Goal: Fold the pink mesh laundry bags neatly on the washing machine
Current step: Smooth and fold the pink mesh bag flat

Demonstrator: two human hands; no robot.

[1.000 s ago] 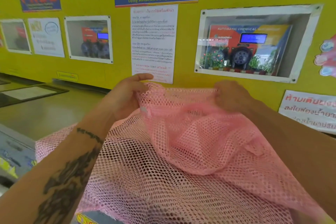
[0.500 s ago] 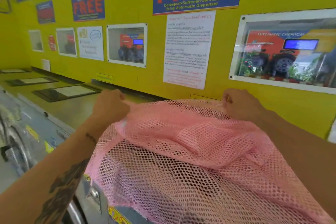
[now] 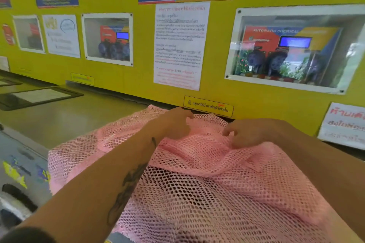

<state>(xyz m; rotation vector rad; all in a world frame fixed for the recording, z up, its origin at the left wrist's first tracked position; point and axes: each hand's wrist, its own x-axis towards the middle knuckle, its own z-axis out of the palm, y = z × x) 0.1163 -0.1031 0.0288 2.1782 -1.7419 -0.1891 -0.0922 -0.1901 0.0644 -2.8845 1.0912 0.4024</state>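
Observation:
A pink mesh laundry bag (image 3: 197, 193) lies spread over the top of the washing machine (image 3: 65, 122), with its near part hanging over the front. A folded upper layer is bunched at the far end, close to the yellow wall. My left hand (image 3: 173, 124) rests on that far edge with its fingers curled into the mesh. My right hand (image 3: 248, 134) is just to its right, pinching the same layer. A second layer of pink mesh (image 3: 83, 150) sticks out to the left underneath.
The yellow wall (image 3: 122, 81) stands right behind the bag, with posters, a paper notice (image 3: 179, 45) and a glazed dispenser window (image 3: 292, 49). More steel machine tops run off to the left with black-framed lids (image 3: 39, 96). The machine's front panel (image 3: 17, 167) drops away at lower left.
Both hands held the bag's top edge up and wide apart. They have since lowered it onto the machine near the wall and come closer together.

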